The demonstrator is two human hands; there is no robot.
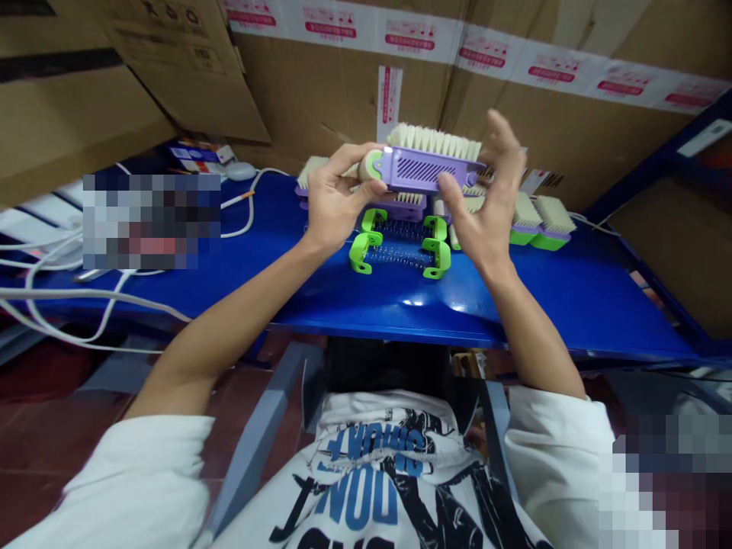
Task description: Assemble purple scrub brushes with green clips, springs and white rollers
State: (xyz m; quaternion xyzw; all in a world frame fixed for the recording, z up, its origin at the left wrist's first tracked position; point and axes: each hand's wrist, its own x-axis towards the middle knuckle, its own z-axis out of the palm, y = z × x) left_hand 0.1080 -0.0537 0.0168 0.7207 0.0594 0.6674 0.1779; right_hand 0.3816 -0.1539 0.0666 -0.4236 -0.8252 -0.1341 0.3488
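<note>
My left hand [335, 198] is closed around the left end of a purple brush [420, 169], holding it above the table with its cream bristles up. A lime-green and cream end piece [373, 166] shows between the fingers there. My right hand [492, 198] is at the brush's other end, its thumb against the slotted purple side and its fingers spread upward. Below the brush, two bright green end-bracket frames [360, 253] with thin metal wires or coils between their ends lie on the blue table [492, 316].
More bristle brushes [552, 217] with green or purple bodies stand behind and to the right. White cables [114, 301] run across the left side near a blurred-out patch. A cardboard wall [320, 84] closes off the back. A grey chair frame [268, 427] surrounds my lap.
</note>
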